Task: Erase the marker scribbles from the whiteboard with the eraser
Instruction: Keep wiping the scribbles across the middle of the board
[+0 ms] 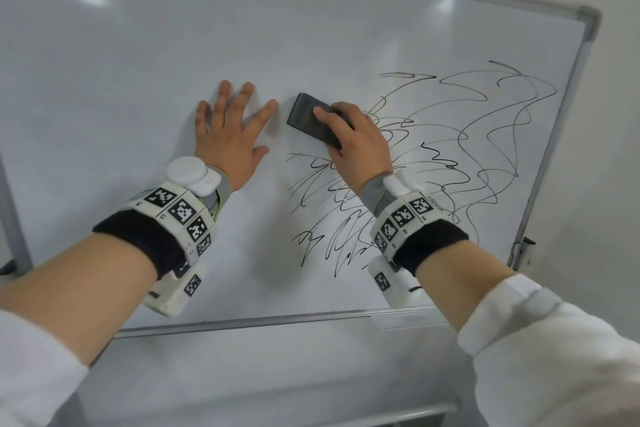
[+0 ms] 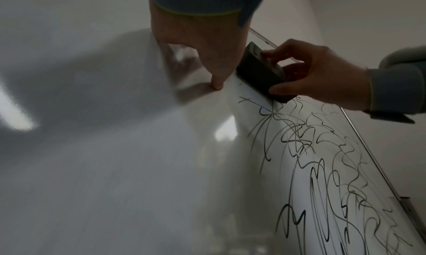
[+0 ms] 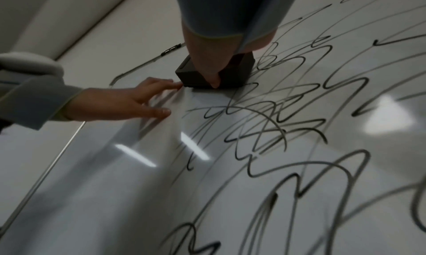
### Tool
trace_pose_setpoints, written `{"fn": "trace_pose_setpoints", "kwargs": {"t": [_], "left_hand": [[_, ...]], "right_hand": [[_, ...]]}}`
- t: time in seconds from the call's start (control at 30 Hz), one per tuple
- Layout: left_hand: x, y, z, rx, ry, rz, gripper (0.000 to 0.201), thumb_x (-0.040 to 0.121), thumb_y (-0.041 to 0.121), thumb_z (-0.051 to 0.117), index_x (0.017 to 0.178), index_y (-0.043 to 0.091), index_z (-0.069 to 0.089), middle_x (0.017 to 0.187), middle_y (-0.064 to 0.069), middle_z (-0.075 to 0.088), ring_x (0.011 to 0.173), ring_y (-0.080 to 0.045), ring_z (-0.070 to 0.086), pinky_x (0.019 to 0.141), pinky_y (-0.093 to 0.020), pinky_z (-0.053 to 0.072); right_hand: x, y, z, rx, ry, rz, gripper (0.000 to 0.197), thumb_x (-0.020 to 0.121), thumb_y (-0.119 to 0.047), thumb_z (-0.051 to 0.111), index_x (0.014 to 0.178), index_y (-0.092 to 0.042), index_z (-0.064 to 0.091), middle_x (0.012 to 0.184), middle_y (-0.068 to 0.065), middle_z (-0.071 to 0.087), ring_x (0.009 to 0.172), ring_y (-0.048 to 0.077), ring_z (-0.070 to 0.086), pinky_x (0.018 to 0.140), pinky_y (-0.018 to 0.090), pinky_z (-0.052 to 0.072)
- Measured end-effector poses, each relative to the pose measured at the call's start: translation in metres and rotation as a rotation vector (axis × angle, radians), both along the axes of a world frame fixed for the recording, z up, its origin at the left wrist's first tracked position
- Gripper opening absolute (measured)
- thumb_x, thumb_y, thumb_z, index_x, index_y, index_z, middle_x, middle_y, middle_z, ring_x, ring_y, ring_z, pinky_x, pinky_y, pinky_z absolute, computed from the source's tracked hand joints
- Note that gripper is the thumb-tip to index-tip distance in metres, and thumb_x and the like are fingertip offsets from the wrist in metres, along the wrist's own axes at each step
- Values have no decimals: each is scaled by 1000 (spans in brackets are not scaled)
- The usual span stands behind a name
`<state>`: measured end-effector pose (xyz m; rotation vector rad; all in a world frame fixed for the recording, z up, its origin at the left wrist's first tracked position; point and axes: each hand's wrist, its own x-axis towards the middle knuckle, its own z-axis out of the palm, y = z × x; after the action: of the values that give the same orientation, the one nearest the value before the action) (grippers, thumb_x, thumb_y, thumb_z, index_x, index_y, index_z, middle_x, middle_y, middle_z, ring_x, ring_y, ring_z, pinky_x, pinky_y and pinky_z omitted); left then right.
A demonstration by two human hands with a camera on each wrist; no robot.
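A whiteboard (image 1: 138, 80) fills the head view, with black marker scribbles (image 1: 467, 149) over its right half. My right hand (image 1: 356, 139) grips a dark rectangular eraser (image 1: 308, 114) and presses it flat on the board at the scribbles' upper left edge. In the left wrist view the eraser (image 2: 258, 71) sits between thumb and fingers of the right hand (image 2: 318, 76). My left hand (image 1: 228, 128) lies flat on the board with fingers spread, just left of the eraser; its fingertip nearly touches the eraser (image 3: 196, 75) in the right wrist view. Scribbles (image 3: 276, 131) run below the eraser.
The board has a grey metal frame (image 1: 568, 121) with a rounded corner at the upper right. A tray rail (image 1: 277, 321) runs along the bottom edge. A stand leg (image 1: 12, 218) shows at the left. The board's left half carries no marks.
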<state>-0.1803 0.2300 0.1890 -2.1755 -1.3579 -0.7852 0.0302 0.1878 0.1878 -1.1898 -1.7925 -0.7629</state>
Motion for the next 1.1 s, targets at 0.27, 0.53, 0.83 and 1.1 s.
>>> {"fn": "trace_pose_setpoints", "kwargs": {"t": [0.27,0.53,0.83,1.1], "left_hand": [[1,1,0,-12,-18,-5,65,92,38,48,146,35,13,156,-5,-3,142,-32,-12,113,-55,-2],[4,1,-8,7,-43,-30,57,95,31,45,145,35,18,156,-6,-1,142,-34,-11,112,-56,-4],[4,7,-12,24,-53,-40,66,92,7,43,143,39,18,156,-5,-2,141,-34,-13,112,-56,-6],[5,3,-13,17,-31,-19,75,87,0,44,143,40,16,156,-5,-3,141,-34,-13,111,-54,-8]], "right_hand": [[-4,-6,-49,-72,-136,51,53,69,1,73,118,-15,61,113,15,60,91,35,58,76,40,50],[-8,-1,-21,-14,-30,7,54,67,3,72,118,-13,63,114,15,60,92,35,58,78,38,49],[-7,-5,-56,-90,-167,61,52,70,4,70,117,-17,64,112,15,62,92,37,59,75,43,51],[-13,0,-58,-36,-99,76,51,70,4,69,117,-16,64,112,15,61,93,35,58,78,41,50]]}}
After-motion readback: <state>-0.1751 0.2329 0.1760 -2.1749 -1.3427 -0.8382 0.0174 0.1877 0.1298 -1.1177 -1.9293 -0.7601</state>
